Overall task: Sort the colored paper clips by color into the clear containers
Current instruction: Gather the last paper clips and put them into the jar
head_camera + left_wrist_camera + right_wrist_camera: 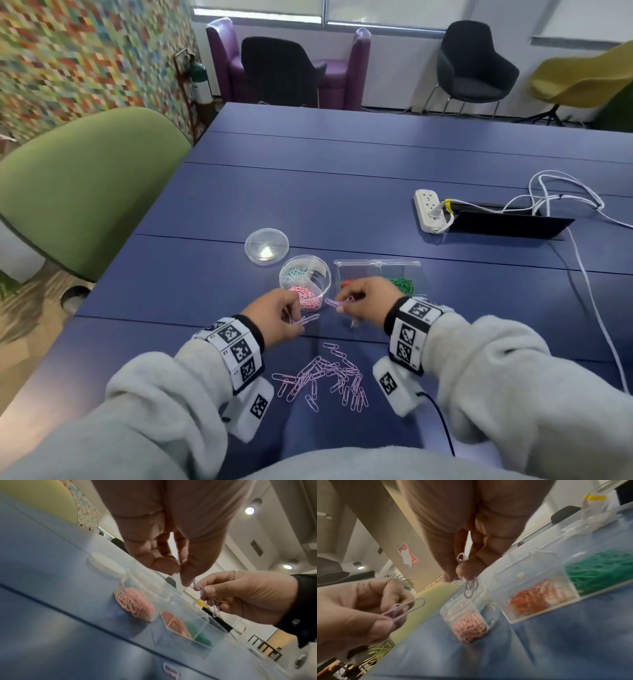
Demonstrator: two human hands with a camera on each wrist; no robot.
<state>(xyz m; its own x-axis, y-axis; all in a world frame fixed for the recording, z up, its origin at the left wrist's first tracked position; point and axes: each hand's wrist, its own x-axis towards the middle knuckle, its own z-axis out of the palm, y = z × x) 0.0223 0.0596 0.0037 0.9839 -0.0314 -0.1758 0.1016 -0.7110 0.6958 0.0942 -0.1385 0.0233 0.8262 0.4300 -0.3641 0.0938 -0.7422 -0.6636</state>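
A round clear container (305, 279) with dividers holds pink clips (306, 297) and pale green clips (296, 273). To its right stands a rectangular clear box (376, 274) with orange clips (530, 600) and green clips (403, 285). My left hand (279, 317) pinches lilac paper clips (306, 320) just before the round container. My right hand (363, 298) pinches more lilac clips (334, 303), which dangle over the round container (469, 616) in the right wrist view. A pile of loose lilac clips (325, 375) lies on the blue table (342, 192) between my wrists.
The round clear lid (266, 246) lies behind the container. A white power strip (428, 210) with white cables (589, 274) and a black cable box (507, 222) sit to the right. A green chair (82, 185) stands at the left table edge.
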